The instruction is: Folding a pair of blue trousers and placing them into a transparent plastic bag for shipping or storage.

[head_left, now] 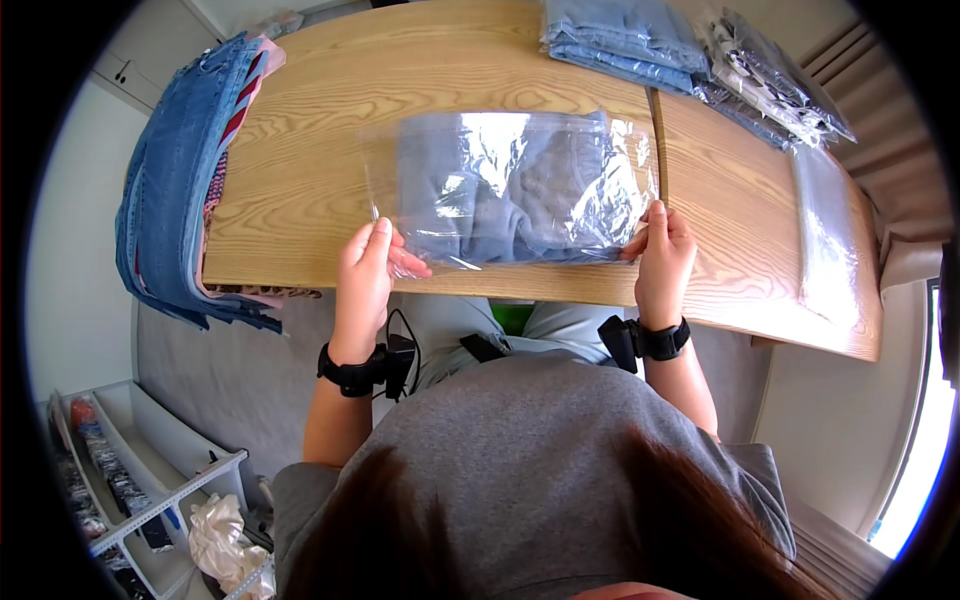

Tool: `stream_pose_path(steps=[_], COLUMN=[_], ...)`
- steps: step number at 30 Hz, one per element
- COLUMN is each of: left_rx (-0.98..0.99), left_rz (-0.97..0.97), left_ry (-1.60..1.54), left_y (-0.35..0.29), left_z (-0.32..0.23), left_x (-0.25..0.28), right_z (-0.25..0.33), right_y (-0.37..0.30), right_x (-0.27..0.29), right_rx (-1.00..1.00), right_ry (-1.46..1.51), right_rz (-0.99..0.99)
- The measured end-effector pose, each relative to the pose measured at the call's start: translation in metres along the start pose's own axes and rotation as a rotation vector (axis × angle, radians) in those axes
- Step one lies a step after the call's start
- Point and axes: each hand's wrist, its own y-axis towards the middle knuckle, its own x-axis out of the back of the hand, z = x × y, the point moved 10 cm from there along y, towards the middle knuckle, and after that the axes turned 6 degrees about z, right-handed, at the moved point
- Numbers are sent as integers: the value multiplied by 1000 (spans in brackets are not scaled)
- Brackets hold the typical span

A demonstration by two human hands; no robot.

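A clear plastic bag (500, 190) with a folded grey-blue garment inside lies near the front edge of the wooden table, its film shiny with reflections. My left hand (372, 262) pinches the bag's near left corner between thumb and fingers. At the near right corner, my right hand (664, 255) grips the film the same way, thumb on top. The garment fills most of the bag, leaving loose film along both sides. Its exact kind I cannot tell through the glare.
Jeans and other clothes (180, 180) drape over the table's left end. Bagged folded denim (625, 45) and more bagged garments (775, 80) sit at the back right. Flat clear bags (828, 235) lie at the right end. A white divided bin (170, 500) stands on the floor, lower left.
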Motion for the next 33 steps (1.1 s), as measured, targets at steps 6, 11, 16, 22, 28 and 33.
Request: stream_pose_path(steps=[6, 11, 16, 22, 28, 33], left_rx=[208, 229, 233, 319, -549, -722], left_rz=[15, 11, 42, -59, -88, 482], left_ry=[-51, -97, -109, -243, 643, 1426], left_y=[0, -2, -3, -12, -32, 7], left_z=[21, 24, 19, 27, -122, -98], left_x=[7, 9, 5, 35, -23, -123], right_z=[-6, 92, 73, 70, 68, 73], right_y=[1, -56, -51, -23, -20, -13], right_x=[4, -42, -146, -137, -143, -165], right_rx=[-143, 774, 868, 810, 837, 957], right_ry=[141, -492, -1265, -1239, -1279, -1374], right_rz=[16, 69, 378, 387, 415, 570])
